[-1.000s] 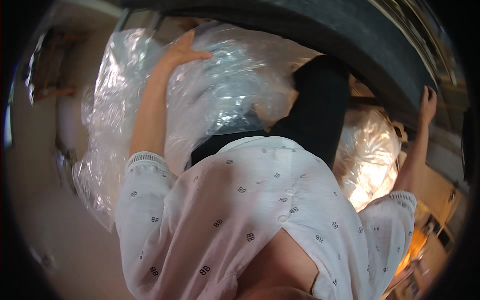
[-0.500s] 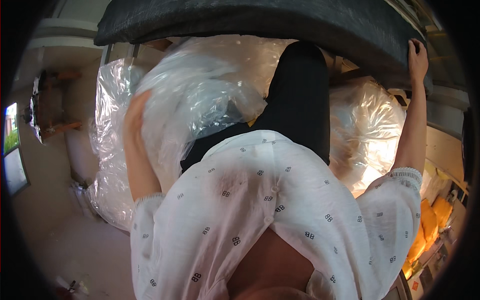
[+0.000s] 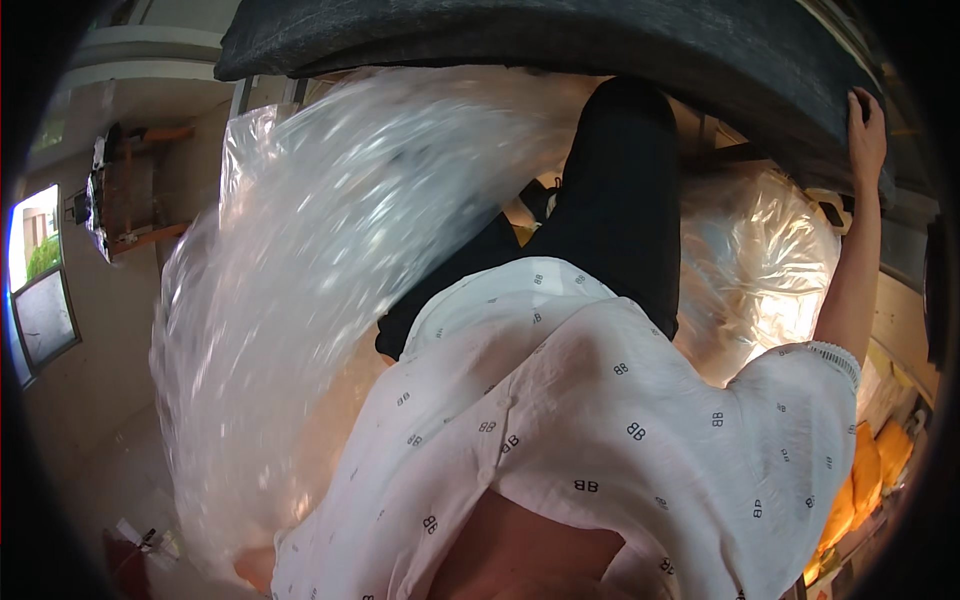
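Note:
My right hand [image 3: 866, 135] rests at the right end of a dark grey cloth-covered surface [image 3: 560, 40], its fingers slightly bent and apart, with nothing seen in them. A large clear plastic sheet or bag [image 3: 270, 300], smeared by motion, spreads across my left side from the dark surface down toward my shirt. Of my left arm only a bit of skin [image 3: 257, 568] shows beside the sleeve at the lower left. The left hand itself cannot be made out. More crumpled clear plastic [image 3: 765, 265] lies to the right of my dark-trousered legs [image 3: 620, 190].
A window [image 3: 40, 280] is at the far left, beside a brown wooden stand [image 3: 135, 190]. Orange-yellow material [image 3: 875, 480] is stacked at the lower right. A dark red item [image 3: 125, 560] sits on the floor at the lower left.
My left arm has swung back toward the lower left edge, and the plastic has spread down and left along with it. My right hand stays at the dark surface's edge.

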The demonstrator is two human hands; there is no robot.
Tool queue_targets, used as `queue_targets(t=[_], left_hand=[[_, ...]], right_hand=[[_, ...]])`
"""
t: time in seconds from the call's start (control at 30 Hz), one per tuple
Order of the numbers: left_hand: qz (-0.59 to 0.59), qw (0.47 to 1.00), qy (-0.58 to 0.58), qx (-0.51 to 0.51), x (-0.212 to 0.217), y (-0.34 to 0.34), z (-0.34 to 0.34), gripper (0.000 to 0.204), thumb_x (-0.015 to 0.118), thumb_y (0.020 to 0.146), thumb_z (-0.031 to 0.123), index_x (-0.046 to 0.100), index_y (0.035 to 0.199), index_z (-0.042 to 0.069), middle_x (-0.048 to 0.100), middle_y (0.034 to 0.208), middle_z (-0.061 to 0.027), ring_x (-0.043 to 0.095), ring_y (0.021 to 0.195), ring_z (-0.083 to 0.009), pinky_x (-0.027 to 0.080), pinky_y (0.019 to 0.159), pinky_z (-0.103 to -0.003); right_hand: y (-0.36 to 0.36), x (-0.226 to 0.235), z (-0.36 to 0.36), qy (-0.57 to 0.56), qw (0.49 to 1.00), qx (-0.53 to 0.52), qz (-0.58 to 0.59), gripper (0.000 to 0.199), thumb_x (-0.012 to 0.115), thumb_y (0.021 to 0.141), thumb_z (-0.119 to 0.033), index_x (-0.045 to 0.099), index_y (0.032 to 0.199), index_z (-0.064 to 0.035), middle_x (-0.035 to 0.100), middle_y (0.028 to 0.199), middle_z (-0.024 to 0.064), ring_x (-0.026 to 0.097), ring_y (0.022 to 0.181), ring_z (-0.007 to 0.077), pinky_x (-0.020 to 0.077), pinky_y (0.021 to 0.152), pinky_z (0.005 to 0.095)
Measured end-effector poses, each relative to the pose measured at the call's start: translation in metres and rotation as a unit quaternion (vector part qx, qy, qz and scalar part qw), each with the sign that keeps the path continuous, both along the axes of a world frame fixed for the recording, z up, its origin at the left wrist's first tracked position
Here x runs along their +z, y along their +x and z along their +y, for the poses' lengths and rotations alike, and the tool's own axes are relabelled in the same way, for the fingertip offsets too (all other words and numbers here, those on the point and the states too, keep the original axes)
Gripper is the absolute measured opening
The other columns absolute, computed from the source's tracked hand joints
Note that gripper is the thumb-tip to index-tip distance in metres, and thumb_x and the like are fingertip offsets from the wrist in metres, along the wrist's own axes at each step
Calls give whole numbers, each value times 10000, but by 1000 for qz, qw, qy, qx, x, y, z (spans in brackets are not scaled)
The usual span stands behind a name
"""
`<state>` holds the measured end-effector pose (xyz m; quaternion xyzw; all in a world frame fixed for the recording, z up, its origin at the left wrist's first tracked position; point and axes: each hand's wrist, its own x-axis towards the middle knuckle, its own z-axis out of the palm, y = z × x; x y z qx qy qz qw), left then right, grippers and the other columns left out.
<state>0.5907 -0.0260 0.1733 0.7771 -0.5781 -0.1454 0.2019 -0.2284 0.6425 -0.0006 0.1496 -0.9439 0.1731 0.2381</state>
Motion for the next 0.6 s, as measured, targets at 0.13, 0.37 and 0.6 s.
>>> queue_targets(t=[0.13,0.37,0.6], left_hand=[[-141,985,-69,74,30,63,-9,485,563,839,306,491,1218,12,538,1184,-154,519,1068,-276,407,927,-353],[-264,887,-245,-290,-70,-3,-148,445,501,895,319,486,1229,26,520,1225,-151,496,1119,-280,379,944,-356],[31,759,42,-650,-280,-352,0,403,577,837,238,524,1196,64,562,1172,-121,483,1140,-273,331,991,-359]], right_hand=[[-3,11,6,20,1000,-7,9,382,495,865,-390,582,1128,-127,571,1139,79,543,1041,242,400,884,314],[-5,1,13,29,999,-1,14,358,509,862,-367,594,1098,-112,583,1101,92,553,1017,246,408,872,316],[-5,0,2,-23,1000,-1,2,300,545,858,-307,612,1065,-100,607,1044,78,582,949,212,427,830,287]])
